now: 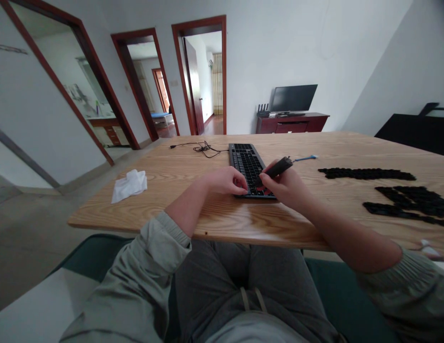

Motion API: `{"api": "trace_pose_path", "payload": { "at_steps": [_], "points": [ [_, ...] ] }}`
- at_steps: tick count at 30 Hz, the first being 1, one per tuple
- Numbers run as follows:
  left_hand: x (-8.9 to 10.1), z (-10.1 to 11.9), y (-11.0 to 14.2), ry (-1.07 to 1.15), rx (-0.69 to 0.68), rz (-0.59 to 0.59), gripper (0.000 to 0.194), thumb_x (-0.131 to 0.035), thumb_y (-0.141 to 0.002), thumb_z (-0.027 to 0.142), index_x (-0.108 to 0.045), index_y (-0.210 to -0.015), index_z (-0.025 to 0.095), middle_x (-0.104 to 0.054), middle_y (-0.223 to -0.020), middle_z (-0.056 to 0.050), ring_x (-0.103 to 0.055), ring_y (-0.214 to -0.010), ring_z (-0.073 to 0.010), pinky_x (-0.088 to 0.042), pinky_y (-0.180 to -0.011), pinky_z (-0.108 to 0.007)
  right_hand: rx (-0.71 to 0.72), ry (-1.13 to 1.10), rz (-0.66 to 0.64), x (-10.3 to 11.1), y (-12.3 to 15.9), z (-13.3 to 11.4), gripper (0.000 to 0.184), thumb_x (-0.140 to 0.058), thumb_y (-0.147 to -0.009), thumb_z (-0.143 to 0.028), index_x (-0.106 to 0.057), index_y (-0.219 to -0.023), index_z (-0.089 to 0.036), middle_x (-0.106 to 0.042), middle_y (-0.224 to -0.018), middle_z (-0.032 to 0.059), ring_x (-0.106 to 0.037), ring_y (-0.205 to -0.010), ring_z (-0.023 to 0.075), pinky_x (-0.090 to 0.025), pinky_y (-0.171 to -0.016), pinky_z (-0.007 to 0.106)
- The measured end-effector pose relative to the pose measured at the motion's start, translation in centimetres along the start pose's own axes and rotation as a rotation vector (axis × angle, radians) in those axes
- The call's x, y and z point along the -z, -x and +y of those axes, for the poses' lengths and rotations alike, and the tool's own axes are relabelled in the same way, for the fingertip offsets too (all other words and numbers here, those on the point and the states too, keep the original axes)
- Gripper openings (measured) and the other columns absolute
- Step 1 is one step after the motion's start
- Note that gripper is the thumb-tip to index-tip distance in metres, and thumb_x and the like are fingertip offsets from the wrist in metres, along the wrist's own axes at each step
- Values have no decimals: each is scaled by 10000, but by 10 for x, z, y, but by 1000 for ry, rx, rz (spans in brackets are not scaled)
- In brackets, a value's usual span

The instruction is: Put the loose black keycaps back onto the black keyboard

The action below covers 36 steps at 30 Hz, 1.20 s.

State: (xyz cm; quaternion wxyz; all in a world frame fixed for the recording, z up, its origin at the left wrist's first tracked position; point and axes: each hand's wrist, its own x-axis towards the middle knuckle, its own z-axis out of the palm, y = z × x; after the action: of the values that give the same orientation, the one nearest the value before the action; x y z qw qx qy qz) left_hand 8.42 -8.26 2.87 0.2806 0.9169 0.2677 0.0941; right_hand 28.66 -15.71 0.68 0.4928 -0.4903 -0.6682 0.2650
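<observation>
A black computer keyboard lies lengthwise on the wooden table, its near end under both hands. My left hand has its fingers curled against the near left corner of the keyboard, gripping the edge. In my right hand is a thick, dark pen-shaped tool, held slantwise like a pen. Its narrow lower tip points down at the keys near my left fingertips. Whether that tip touches a key is too small to tell. From the keyboard's left side runs a black cable.
Crumpled white tissue lies at the table's left. A small blue-handled tool is beyond my right hand. Rows of small black pieces, resembling keycaps, and more such pieces cover the right side. The wooden table's near edge crosses above my lap.
</observation>
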Motion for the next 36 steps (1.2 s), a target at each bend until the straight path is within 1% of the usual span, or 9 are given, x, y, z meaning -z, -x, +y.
{"api": "trace_pose_path", "payload": {
  "at_steps": [5,10,16,20,24,26,29,32,36],
  "points": [
    [-6,7,3,-102,-37,28,181,-628,-777,194,-748,-908,153,-714,-809,-8,-592,-693,-96,-424,-633,-199,53,-24,-21,1,10,12,195,-595,-872,-387,-510,-919,-217,-626,-708,22,-645,-640,201,-524,-553,316],
    [-9,10,7,-229,-116,38,163,-616,-827,202,-752,-909,164,-717,-862,-20,-616,-755,-104,-450,-705,-203,119,36,-28,4,14,14,175,-562,-894,-376,-514,-947,-216,-612,-753,23,-626,-656,191,-509,-586,320],
    [-11,9,6,-347,-216,82,182,-596,-873,248,-757,-926,182,-719,-908,-40,-630,-802,-121,-465,-775,-220,68,98,-3,6,16,12,134,-558,-887,-333,-517,-929,-213,-607,-742,20,-612,-649,189,-497,-592,321],
    [-11,14,9,-375,-216,70,176,-594,-858,208,-763,-906,190,-721,-901,-35,-626,-775,-118,-459,-737,-215,162,65,-51,6,19,16,137,-552,-887,-320,-516,-969,-216,-597,-842,33,-606,-719,187,-506,-633,322],
    [-12,16,10,-346,-177,50,167,-615,-843,213,-765,-913,187,-724,-890,-32,-628,-778,-128,-455,-723,-227,250,173,-47,6,23,17,119,-549,-876,-283,-515,-970,-218,-570,-843,27,-569,-714,178,-483,-656,330],
    [-12,15,9,-314,-151,60,161,-627,-839,230,-761,-915,185,-723,-875,-26,-622,-766,-124,-450,-711,-225,245,214,-13,6,24,17,121,-556,-869,-281,-510,-962,-219,-561,-810,21,-558,-687,178,-472,-637,332],
    [-12,13,8,-252,-151,94,152,-636,-839,251,-754,-902,179,-714,-852,-18,-609,-756,-112,-443,-704,-215,204,194,20,5,25,17,145,-565,-877,-317,-504,-966,-221,-561,-795,21,-583,-673,186,-481,-614,336],
    [-11,13,8,-218,-147,132,161,-641,-837,267,-752,-907,174,-704,-840,-18,-597,-749,-107,-434,-690,-213,152,93,-10,4,24,15,179,-566,-891,-367,-499,-975,-224,-574,-788,19,-622,-666,195,-505,-607,345],
    [-9,16,10,-175,-78,138,172,-643,-828,279,-747,-903,164,-694,-801,-13,-576,-703,-99,-417,-648,-213,64,-96,-68,2,23,11,205,-578,-890,-387,-480,-967,-225,-591,-764,5,-664,-661,194,-539,-590,334]
  ]
}}
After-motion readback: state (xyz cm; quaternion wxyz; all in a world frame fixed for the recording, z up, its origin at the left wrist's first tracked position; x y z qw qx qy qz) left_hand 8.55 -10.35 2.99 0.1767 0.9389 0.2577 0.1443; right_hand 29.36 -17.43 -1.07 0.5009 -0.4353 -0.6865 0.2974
